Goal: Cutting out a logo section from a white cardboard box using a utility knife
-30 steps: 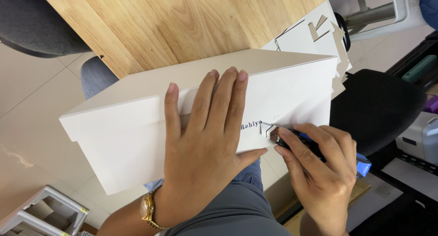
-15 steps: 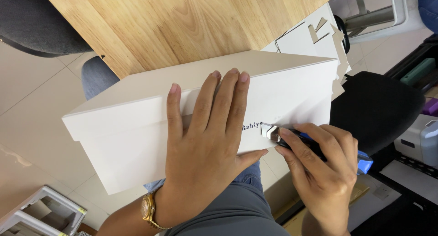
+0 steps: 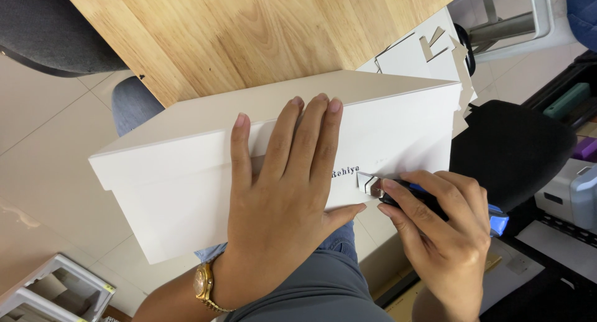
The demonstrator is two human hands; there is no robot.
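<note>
A white box (image 3: 186, 172) is pinned under the left hand (image 3: 280, 197), which is spread flat and open on its side. A blue-and-black knife (image 3: 429, 200) is gripped in the right hand (image 3: 441, 235), just right of the left thumb, its blade tip set against the box beside a small cut flap (image 3: 365, 182). Beyond the fingers, the box is backed by a wooden worktop (image 3: 249, 29).

Bright, even light — sharp focus
</note>
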